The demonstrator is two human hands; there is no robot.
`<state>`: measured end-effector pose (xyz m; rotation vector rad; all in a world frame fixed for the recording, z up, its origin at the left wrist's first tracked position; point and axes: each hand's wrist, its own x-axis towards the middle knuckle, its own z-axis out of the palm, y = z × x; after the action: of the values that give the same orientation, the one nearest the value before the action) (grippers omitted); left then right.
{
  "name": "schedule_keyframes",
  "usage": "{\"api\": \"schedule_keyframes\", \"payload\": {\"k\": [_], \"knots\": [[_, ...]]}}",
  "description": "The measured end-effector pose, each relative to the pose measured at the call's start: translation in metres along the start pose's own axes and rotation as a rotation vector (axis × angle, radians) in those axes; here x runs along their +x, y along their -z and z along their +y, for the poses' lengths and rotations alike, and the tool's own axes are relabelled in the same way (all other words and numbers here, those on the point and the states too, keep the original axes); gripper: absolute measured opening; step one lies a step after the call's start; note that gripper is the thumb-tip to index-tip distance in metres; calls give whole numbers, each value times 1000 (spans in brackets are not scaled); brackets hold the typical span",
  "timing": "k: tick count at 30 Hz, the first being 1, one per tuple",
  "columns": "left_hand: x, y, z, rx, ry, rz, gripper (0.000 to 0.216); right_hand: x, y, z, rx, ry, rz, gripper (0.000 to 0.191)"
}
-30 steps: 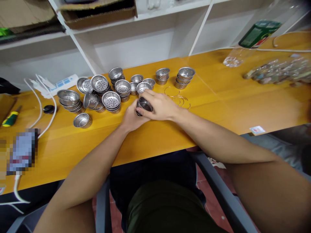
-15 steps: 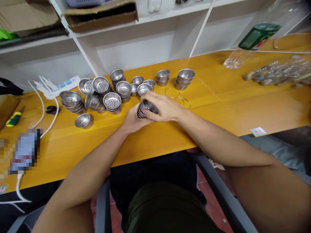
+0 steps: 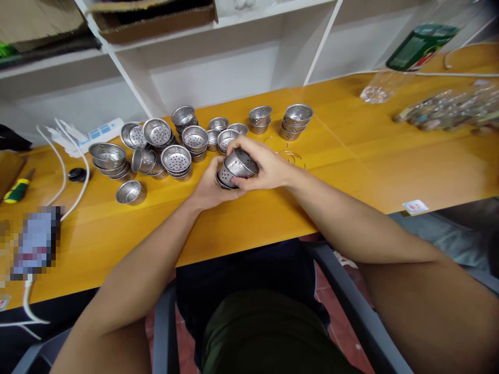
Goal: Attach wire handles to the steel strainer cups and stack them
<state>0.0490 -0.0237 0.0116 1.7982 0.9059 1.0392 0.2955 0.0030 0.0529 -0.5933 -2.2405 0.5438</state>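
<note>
My right hand (image 3: 268,165) is closed around a perforated metal cup (image 3: 242,163), which lies tilted with its wide rim toward that palm. Against its narrow end sits another perforated cup (image 3: 225,176), cradled in the closed fingers of my left hand (image 3: 208,191). The two cups touch, just above the tabletop; how far they fit together I cannot tell. Behind my left hand stands a stack of similar cups (image 3: 176,161). A single cup (image 3: 131,192) rests apart at the left. Several thin curved wires (image 3: 290,156) lie beyond my right wrist.
More cup stacks (image 3: 297,120) line the back of the yellow table (image 3: 351,171), below white shelving (image 3: 218,62). To the left are a power strip (image 3: 97,136), white cables and a screwdriver (image 3: 17,190). A plastic bottle (image 3: 421,47) and a bagged heap (image 3: 440,111) occupy the right.
My right hand has turned its cup, so more of the perforated side and base shows now. Both hands stay in nearly the same place; the view has shifted slightly.
</note>
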Motion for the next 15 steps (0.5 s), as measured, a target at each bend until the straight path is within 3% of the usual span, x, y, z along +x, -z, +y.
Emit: {"api": "schedule_keyframes", "payload": {"k": [4, 7, 12, 15], "knots": [[-1, 8, 5, 84, -34, -25, 90, 0, -4, 1, 3, 42, -32, 69], [0, 12, 5, 107, -72, -30, 85, 2, 0, 3, -27, -12, 18, 75], [6, 12, -7, 119, -206, 79, 94, -1, 36, 20, -200, -143, 187, 75], [8, 12, -14, 130, -264, 166, 92, -10, 52, 36, -272, -260, 76, 78]]}}
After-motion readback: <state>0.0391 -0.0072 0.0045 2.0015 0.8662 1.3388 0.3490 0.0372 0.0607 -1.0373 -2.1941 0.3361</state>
